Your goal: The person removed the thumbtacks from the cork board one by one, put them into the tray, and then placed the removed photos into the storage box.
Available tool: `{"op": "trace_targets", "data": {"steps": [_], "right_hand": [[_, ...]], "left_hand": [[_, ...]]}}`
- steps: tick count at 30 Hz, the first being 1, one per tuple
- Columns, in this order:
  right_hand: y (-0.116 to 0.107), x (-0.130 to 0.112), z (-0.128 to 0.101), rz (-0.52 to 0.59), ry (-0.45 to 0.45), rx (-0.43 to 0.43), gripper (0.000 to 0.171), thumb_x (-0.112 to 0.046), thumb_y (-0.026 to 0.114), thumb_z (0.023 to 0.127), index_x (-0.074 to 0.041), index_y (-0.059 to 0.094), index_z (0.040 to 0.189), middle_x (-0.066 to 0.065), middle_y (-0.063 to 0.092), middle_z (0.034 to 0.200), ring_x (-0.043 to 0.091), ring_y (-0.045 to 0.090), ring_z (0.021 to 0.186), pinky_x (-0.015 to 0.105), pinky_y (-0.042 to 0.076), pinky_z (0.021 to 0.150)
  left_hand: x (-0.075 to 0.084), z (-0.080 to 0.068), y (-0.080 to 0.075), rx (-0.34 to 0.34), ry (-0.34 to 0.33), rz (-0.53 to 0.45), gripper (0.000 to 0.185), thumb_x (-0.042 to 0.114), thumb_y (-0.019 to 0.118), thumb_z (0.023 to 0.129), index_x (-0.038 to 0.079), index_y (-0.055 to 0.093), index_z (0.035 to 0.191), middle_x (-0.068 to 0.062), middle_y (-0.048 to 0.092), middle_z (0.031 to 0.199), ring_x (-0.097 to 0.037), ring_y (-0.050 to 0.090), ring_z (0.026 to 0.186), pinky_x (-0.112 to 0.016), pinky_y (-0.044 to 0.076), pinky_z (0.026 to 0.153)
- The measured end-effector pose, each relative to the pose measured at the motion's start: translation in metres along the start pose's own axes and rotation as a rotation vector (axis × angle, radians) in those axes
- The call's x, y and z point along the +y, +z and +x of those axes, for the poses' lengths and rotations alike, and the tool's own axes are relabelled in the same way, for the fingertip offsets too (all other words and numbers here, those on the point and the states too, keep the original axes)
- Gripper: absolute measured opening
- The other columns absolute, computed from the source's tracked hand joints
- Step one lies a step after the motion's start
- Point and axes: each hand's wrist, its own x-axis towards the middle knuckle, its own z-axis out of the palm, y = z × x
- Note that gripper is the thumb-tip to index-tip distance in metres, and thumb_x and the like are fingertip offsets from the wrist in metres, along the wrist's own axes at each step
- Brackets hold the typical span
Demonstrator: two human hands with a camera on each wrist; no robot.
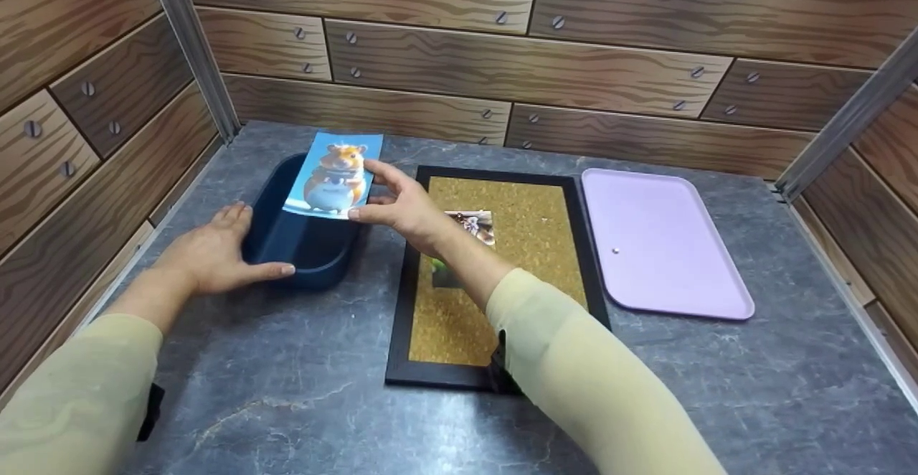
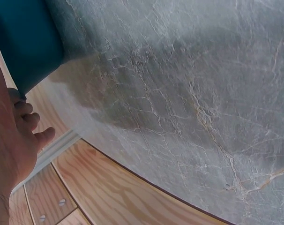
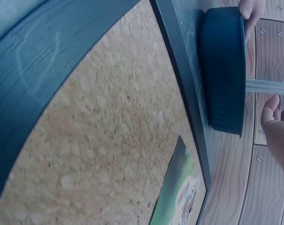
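My right hand [image 1: 409, 209] pinches the right edge of a glossy picture card [image 1: 336, 177] between thumb and fingers. The card shows a cartoon hamster on blue and is tilted above a dark blue oblong bin [image 1: 333, 263]. My left hand [image 1: 211, 252] rests against the bin's near left corner, thumb stretched along the near rim and fingers along the left side. Under my right forearm lies a black-framed cork board [image 1: 502, 195]. A picture [image 1: 479, 225] with a green part lies on the cork, partly hidden by the forearm.
A lilac tray [image 1: 667, 238] lies right of the cork board, with a tiny shiny pin-like piece [image 1: 615, 250] on it. The grey marbled table [image 1: 301, 382] is bounded by wood-print walls [image 1: 430, 52] at the back and sides.
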Motion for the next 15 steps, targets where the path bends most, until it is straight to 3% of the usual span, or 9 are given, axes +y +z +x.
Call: {"op": "trace_targets", "data": {"steps": [6,15], "right_hand": [[0.002,0.006,0.001,-0.004,0.018,0.001,0.087,0.01,0.076,0.091,-0.005,0.034,0.166,0.021,0.046,0.156,0.04,0.058,0.134,0.038,0.056,0.101],[0.008,0.012,0.002,-0.017,0.036,-0.004,0.087,0.009,0.077,0.089,-0.005,0.036,0.165,0.02,0.049,0.153,0.036,0.061,0.129,0.038,0.057,0.1]], "left_hand": [[0.002,0.0,-0.001,-0.003,0.002,-0.001,0.144,0.096,0.051,0.081,-0.018,0.015,0.16,-0.041,0.013,0.167,-0.057,0.016,0.155,-0.073,0.027,0.118],[0.001,0.0,0.0,-0.014,-0.019,-0.024,0.14,0.092,0.054,0.084,-0.017,0.014,0.161,-0.041,0.012,0.167,-0.056,0.015,0.155,-0.073,0.025,0.118]]}}
